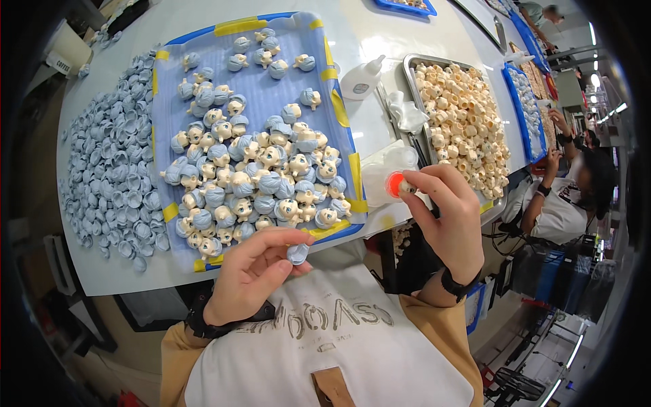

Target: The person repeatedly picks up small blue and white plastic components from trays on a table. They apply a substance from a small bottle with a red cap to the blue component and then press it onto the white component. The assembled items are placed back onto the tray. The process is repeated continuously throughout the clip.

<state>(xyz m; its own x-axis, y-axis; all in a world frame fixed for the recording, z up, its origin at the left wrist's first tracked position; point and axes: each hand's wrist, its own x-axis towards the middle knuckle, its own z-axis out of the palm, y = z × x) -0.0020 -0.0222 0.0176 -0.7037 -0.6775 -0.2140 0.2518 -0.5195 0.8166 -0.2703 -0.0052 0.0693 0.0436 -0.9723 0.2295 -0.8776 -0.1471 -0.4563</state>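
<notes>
Fingers on the left hand (249, 276) pinch a blue doll-hair shell (297, 255), fingertips only, probably so it's mostly uncovered, while the right hand (447, 218) pinches a doll-head piece (406, 188).

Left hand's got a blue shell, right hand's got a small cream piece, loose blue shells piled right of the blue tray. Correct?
One thing is wrong: the pile of loose blue shells is left of the blue tray, as the head view shows. The rest holds: left hand has a blue shell, right hand a small cream piece.
</notes>
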